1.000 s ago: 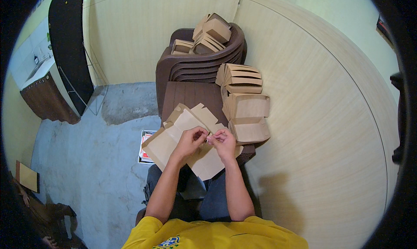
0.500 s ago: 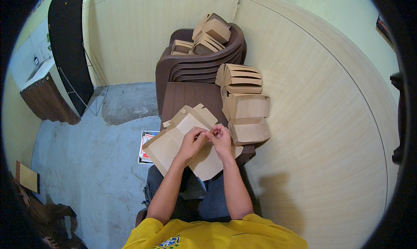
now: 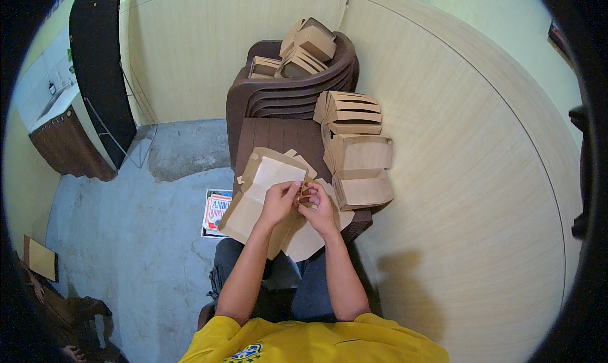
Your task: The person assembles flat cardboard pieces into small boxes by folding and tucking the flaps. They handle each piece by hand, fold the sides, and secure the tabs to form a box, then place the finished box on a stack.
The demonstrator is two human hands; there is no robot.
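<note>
A partly folded brown cardboard box [image 3: 273, 170] lies before me, its pale inner side up and some side walls raised. My left hand [image 3: 282, 201] is closed at the box's right-hand edge, thumb and fingers pinching the card. Close beside it my right hand [image 3: 320, 212] has bent fingers curled at the same corner, gripping a small flap. The fingers partly hide that corner. Flat brown cardboard blanks [image 3: 310, 237] lie beneath the box and the right hand, on a brown plastic seat [image 3: 278, 133].
Right of the seat stand an opened, folded box [image 3: 364, 189] and a nested row of boxes [image 3: 349, 113]. More boxes [image 3: 315, 41] rest on the stacked brown chairs [image 3: 237, 100]. A tray with printed booklets [image 3: 217, 211] sits on the floor. A wooden wall [image 3: 456, 160] runs along the right.
The box has turned and shifted slightly right, its far and left walls now more raised, uncovering more of the booklets. My hands have moved with its corner, the right fingers curling differently.
</note>
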